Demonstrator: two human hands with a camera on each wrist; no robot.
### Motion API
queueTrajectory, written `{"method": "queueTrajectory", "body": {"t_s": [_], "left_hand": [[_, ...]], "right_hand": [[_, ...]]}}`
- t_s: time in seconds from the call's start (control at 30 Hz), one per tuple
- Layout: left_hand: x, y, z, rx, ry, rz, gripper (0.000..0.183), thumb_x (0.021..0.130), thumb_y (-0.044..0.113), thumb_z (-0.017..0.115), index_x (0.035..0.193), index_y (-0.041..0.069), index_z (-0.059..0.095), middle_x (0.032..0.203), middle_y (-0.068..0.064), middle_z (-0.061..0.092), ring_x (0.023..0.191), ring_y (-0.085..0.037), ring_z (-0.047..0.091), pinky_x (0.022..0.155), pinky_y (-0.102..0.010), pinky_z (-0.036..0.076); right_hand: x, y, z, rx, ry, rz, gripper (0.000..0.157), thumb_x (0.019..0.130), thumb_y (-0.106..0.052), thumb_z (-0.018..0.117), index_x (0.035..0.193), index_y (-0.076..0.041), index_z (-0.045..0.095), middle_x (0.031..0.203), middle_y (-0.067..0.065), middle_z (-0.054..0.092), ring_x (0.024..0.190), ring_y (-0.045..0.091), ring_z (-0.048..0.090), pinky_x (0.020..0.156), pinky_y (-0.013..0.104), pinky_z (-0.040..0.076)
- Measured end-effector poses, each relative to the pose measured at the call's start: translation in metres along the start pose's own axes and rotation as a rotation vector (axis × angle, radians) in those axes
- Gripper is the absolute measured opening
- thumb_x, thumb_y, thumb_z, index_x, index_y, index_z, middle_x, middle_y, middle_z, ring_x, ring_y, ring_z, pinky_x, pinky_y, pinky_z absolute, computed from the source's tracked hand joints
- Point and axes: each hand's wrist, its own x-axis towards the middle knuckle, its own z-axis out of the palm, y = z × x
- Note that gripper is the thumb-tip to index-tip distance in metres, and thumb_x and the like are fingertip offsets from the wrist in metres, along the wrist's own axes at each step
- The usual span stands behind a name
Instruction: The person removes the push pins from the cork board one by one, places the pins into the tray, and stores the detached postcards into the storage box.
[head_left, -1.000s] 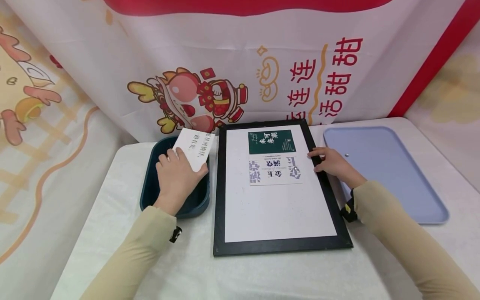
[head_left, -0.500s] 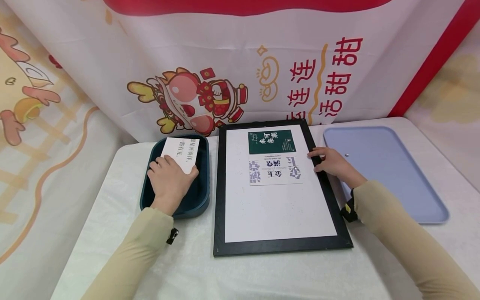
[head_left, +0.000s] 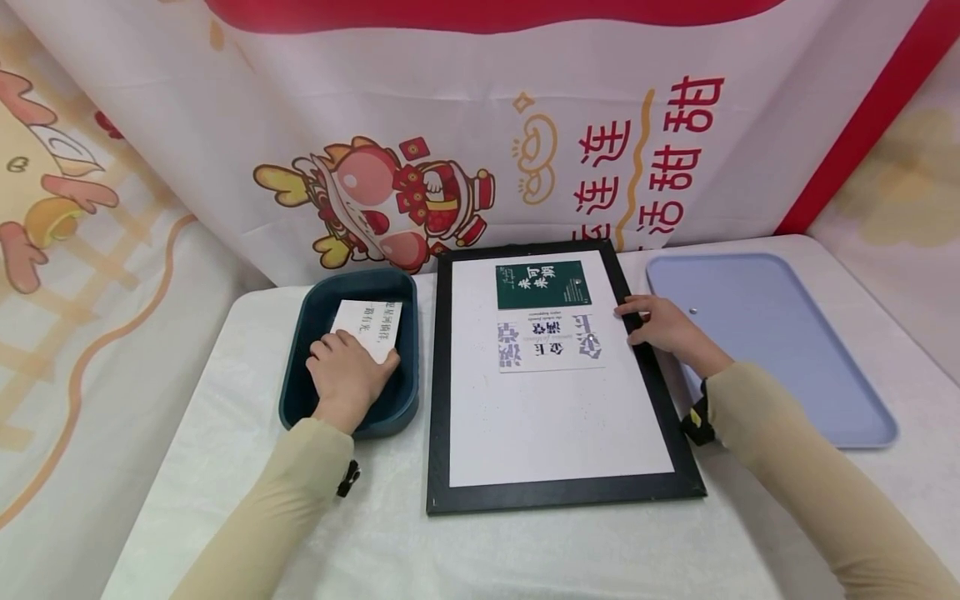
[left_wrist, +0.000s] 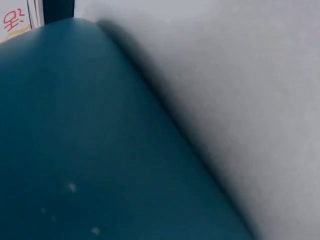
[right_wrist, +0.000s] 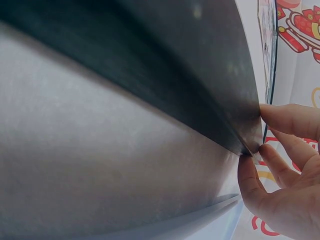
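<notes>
Down inside a dark teal bin [head_left: 291,358], my left hand [head_left: 347,375] grips a white card [head_left: 369,323] printed with black Chinese characters, thumb at its right side and fingers over its near left part. The bin's wall [left_wrist: 100,130] fills much of the left wrist view, which hides that hand and the card. My right hand [head_left: 671,329] holds the right border of a black picture frame [head_left: 566,493], with its fingertips [right_wrist: 267,112] on the edge. On the frame's white board lie a green card [head_left: 542,285] and, just below it, a white card with purple lettering [head_left: 551,342].
A pale blue tray [head_left: 787,358] lies right of the frame, partly under my right forearm, with a small silvery round thing [head_left: 693,311] on it. A white cloth covers the table [head_left: 570,554]. A printed curtain [head_left: 525,50] hangs along the back.
My left hand has carried the white card from above the bin's right rim leftward and down into the bin. The right hand, the frame and the cards on it have stayed put.
</notes>
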Motion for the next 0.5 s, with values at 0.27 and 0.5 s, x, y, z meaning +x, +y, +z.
{"method": "queueTrajectory", "body": {"t_s": [0.27, 0.5], "left_hand": [[0.0022, 0.0014, 0.0073, -0.012, -0.076, -0.001, 0.095, 0.089, 0.06, 0.045, 0.138, -0.018, 0.023, 0.136, -0.038, 0.034, 0.121, -0.047, 0.037, 0.105, -0.055, 0.036], [0.0034, -0.0003, 0.0105, -0.046, -0.148, -0.005, 0.094, 0.09, 0.058, 0.045, 0.138, -0.02, 0.022, 0.137, -0.04, 0.032, 0.124, -0.049, 0.035, 0.105, -0.057, 0.035]], "right_hand": [[-0.0003, 0.0, -0.0004, -0.002, -0.003, 0.001, 0.053, 0.086, 0.001, 0.058, 0.137, 0.0, 0.046, 0.158, 0.017, 0.017, 0.14, 0.045, 0.022, 0.11, 0.057, 0.031], [-0.0005, -0.0005, -0.0004, 0.005, -0.004, 0.002, 0.053, 0.086, 0.002, 0.058, 0.138, 0.0, 0.046, 0.159, 0.016, 0.016, 0.14, 0.045, 0.021, 0.11, 0.056, 0.032]]}}
